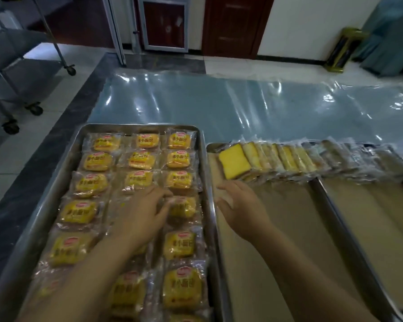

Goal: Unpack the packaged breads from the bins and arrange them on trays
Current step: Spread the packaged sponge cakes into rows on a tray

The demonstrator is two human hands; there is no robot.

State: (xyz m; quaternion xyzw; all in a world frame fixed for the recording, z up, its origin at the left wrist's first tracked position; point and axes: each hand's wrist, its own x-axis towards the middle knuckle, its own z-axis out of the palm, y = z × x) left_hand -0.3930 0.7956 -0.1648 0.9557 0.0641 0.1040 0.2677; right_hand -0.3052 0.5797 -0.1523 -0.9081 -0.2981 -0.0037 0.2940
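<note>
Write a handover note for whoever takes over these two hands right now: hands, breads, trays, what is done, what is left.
Left hand: open, fingertips touching the yellow bread packs in the left tray.
Right hand: low over the middle tray; blur hides whether it holds anything.
Done: the left tray is nearly full, in three columns. One row of sliced cake packs leans along the far edge of the middle tray and the right tray.
Left: fill the bare paper in both. No bins in view.
</note>
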